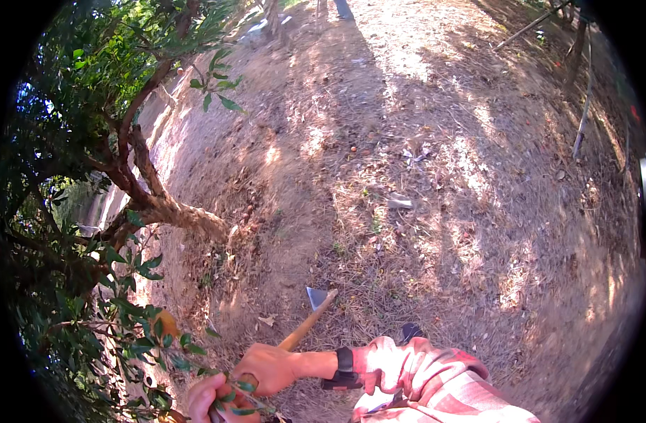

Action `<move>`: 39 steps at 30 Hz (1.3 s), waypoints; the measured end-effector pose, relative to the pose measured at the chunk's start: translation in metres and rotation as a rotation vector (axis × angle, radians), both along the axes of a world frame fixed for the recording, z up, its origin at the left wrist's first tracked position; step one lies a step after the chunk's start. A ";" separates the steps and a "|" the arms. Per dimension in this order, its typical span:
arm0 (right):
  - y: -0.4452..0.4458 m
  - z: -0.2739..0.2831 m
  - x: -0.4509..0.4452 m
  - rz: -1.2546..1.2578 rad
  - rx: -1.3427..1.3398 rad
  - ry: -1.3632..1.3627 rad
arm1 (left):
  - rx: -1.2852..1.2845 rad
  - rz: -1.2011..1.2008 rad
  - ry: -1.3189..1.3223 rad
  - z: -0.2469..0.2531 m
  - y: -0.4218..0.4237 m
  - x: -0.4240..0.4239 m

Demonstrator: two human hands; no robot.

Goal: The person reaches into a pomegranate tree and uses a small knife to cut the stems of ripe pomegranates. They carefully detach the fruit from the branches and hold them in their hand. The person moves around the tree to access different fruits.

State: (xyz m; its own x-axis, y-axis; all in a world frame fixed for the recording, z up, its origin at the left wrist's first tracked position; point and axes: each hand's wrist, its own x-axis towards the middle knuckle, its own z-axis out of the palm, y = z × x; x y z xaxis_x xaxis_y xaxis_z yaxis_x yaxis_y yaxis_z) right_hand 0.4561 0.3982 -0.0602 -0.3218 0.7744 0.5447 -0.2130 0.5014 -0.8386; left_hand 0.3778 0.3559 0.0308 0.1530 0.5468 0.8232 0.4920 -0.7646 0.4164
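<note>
My right hand, with a dark band at its wrist and a red-and-white plaid sleeve, is closed around the wooden handle of a hatchet. The grey metal blade sits near the handle's far end, above the dry ground in the picture. The handle's butt shows below my fist. Close beside it, at the bottom edge, the fingers of my left hand pinch a leafy green twig; leaves partly hide these fingers. Yellow-orange fruit hangs among the leaves to the left.
A tree with a rough, forked trunk leans in at left, its leafy branches reaching near my hands. Dry grass and fallen leaves cover the ground. A pale scrap lies ahead. Thin poles stand at upper right. A dark shoe tip shows beside the sleeve.
</note>
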 end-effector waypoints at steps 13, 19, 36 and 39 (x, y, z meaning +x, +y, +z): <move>-0.008 0.001 0.001 0.019 -0.046 -0.053 | -0.004 -0.065 0.061 0.003 -0.006 -0.008; -0.008 0.003 -0.001 0.031 -0.037 -0.075 | -0.009 -0.032 0.000 0.001 -0.009 -0.008; -0.011 -0.006 -0.012 0.022 0.008 -0.063 | -0.065 -0.046 0.178 0.023 -0.018 -0.012; -0.012 -0.002 -0.010 0.040 -0.008 -0.048 | -0.069 -0.043 0.172 0.024 -0.019 -0.014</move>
